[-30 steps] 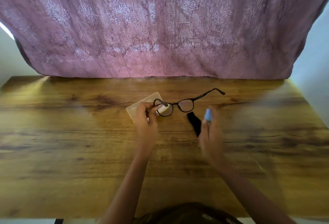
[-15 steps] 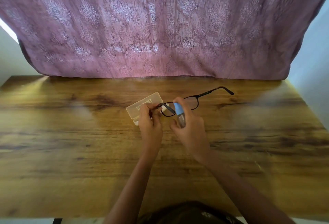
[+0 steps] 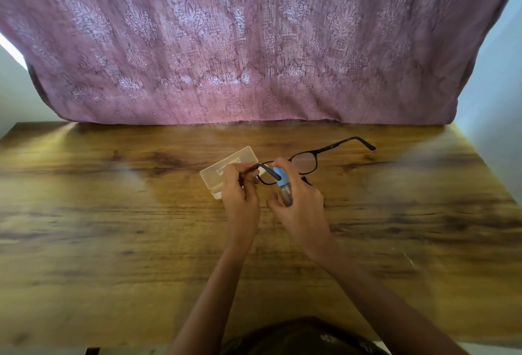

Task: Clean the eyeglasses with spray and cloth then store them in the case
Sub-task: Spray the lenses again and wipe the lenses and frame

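Observation:
Black-framed eyeglasses [image 3: 306, 160] hang above the wooden table, arms unfolded, one arm reaching far right. My left hand [image 3: 240, 193] pinches the frame's left end. My right hand [image 3: 300, 203] grips a small spray bottle [image 3: 283, 189] with a blue cap, held upright right in front of the left lens, with a finger on its top. A translucent eyeglass case [image 3: 226, 168] lies shut on the table behind my left hand. Only a dark sliver of the cloth [image 3: 308, 181] shows behind my right hand.
The wooden table [image 3: 113, 227] spreads wide on both sides of my hands. A pink patterned curtain [image 3: 254, 44] hangs along the table's far edge. Pale walls show at the far left and right.
My right hand brought the spray bottle from the right over to the left lens, covering the black cloth. The glasses shifted slightly right. My left hand kept its hold.

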The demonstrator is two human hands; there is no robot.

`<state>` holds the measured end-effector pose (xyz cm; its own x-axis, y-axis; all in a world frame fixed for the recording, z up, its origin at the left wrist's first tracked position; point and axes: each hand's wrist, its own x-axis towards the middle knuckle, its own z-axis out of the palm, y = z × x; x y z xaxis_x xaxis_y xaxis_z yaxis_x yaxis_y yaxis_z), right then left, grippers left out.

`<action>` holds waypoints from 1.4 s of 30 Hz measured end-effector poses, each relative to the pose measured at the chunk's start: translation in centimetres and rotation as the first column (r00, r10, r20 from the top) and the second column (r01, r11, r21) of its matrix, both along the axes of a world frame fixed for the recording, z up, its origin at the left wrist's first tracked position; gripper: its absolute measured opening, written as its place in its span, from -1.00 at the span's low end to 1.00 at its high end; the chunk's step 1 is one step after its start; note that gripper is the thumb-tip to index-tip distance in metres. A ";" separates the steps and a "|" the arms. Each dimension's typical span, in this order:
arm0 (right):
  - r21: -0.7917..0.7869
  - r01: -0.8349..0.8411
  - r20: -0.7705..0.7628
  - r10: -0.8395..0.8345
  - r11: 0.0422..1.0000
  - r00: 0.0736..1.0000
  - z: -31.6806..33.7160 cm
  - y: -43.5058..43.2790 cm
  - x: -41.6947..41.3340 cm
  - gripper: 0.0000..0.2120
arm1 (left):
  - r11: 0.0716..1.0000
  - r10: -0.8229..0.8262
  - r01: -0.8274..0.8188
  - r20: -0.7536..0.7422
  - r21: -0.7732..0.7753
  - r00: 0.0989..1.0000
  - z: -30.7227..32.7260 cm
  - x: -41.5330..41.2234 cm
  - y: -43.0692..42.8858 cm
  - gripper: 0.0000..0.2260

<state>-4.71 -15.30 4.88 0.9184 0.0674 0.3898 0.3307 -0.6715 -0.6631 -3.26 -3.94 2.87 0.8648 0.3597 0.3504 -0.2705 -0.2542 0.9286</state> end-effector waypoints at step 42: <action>0.029 0.107 -0.013 -0.106 0.994 0.994 0.8 -4.8 1.3 -0.45 | 0.997 0.023 -0.026 0.045 0.073 0.999 0.0 -0.2 0.3 -0.82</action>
